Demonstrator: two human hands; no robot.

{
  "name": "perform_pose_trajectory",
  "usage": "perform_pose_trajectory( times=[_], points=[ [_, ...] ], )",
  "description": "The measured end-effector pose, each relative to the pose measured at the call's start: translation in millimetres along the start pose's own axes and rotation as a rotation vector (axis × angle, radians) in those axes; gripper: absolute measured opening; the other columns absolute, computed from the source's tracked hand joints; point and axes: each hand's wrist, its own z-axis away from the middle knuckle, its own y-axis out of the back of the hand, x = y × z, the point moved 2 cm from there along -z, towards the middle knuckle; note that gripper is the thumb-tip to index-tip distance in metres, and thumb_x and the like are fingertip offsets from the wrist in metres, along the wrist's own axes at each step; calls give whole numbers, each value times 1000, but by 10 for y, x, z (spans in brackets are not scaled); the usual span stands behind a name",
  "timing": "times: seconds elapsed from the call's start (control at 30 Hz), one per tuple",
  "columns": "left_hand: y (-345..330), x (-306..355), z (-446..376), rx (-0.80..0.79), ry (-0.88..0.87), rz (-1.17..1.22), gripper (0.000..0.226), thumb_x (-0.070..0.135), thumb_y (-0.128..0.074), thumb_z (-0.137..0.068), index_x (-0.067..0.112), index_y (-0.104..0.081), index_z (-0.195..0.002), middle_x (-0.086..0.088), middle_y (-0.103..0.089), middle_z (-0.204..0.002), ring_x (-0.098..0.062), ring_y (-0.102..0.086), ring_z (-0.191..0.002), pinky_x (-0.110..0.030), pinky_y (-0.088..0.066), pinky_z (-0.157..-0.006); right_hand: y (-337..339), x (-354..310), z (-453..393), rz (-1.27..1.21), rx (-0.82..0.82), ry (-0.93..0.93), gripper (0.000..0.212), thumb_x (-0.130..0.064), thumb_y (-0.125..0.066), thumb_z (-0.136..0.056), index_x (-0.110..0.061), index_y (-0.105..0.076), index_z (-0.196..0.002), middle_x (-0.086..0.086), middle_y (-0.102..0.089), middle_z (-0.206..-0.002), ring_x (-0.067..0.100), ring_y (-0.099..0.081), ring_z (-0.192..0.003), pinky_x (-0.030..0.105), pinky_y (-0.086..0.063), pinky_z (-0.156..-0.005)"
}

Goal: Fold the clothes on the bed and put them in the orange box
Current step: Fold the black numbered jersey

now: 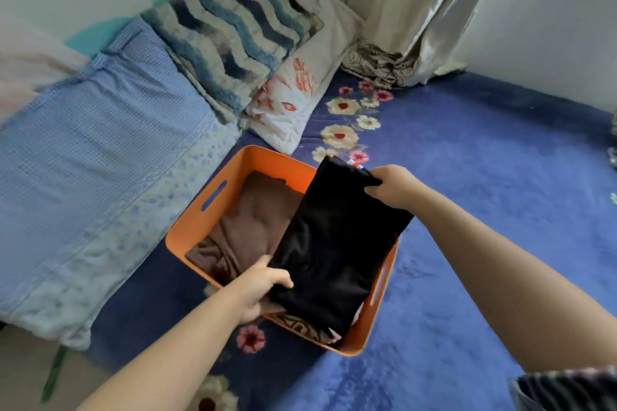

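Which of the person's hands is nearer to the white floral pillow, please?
Right. The right hand grips the black garment's far end, closer to the pillow; the left hand grips its near end.

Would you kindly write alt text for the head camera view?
Both hands, left hand and right hand, lower a folded black garment into an orange box on a blue floral bedspread; a brown garment already lies inside.

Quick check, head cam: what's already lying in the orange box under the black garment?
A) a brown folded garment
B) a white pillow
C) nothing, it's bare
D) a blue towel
A: a brown folded garment lies on the bottom of the orange box, while the left hand and right hand hold the black garment over it.
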Motion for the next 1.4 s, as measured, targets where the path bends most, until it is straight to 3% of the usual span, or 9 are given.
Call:
perform_pose_trajectory(
  times=[0.17,0.3,0.47,0.63,0.87,1.0,1.2,1.33,1.4],
  points=[
    [179,28,-218,-140,226,-259,47,-3,-47,-71,5,-49,-118,-21,-57,-119,-38,-60,-101,-44,-56,-73,-435,-39,-497,199,-92,-34,29,-12,-45,-93,-2,-54,-118,16,-56,-120,32,-50,-110,29,-36,-75],
    [55,144,-252,-243,318,-913,10,7,-45,-72,-1,-51,-72,-13,-55,-72,-27,-51,-61,-32,-43,-67,-655,86,-508,348,-132,-125,31,-20,-44,-95,-9,-49,-124,12,-57,-118,31,-55,-105,33,-42,-71],
    [-40,251,-408,101,6,-1687,49,20,-51,-82,10,-36,-128,-6,-45,-127,-25,-47,-117,-34,-42,-91,-805,124,-202,570,218,66,42,-24,-63,-87,-5,-51,-122,13,-62,-109,32,-60,-99,36,-47,-79],
    [-224,441,-472,329,-982,-1539,55,27,-37,-72,1,-63,-113,-11,-63,-113,-28,-64,-103,-33,-54,-78,-1084,349,32,498,388,182,34,-21,-52,-82,-5,-68,-107,20,-63,-116,38,-60,-109,53,-50,-86],
    [-315,137,-988,152,-906,-1852,88,77,-25,-68,18,-43,-131,-18,-55,-130,-31,-34,-125,-52,-47,-87,-1398,371,64,321,112,-129,75,-56,1,-93,-22,-56,-128,17,-47,-138,34,-46,-127,49,-45,-94],
    [-231,114,-1166,113,-823,-1916,92,83,-7,-74,21,-38,-134,-20,-53,-131,-31,-35,-125,-57,-39,-95,-1435,407,-21,252,-35,-142,98,-63,33,-65,-23,2,-149,12,13,-156,28,12,-144,44,0,-116],
    [-244,111,-1294,44,-704,-1896,101,82,8,-73,20,-38,-139,-21,-51,-134,-33,-34,-126,-54,-45,-86,-1568,488,-118,221,-104,-171,99,-54,23,-56,-22,9,-149,11,19,-155,26,17,-143,43,6,-115],
    [-312,130,-1229,-27,-637,-1975,115,89,32,-32,28,33,-130,-14,34,-143,-31,31,-133,-52,2,-112,-1536,498,-131,221,-162,-195,64,-51,-2,-93,-22,10,-148,10,20,-154,25,19,-142,42,7,-115],
    [-335,172,-1145,-39,-552,-2037,110,91,18,-38,26,41,-123,-13,38,-144,-27,37,-130,-50,11,-112,-1513,479,-123,223,-176,-190,59,-44,-14,-99,-21,9,-149,11,20,-154,25,18,-143,42,5,-116]
  ],
)
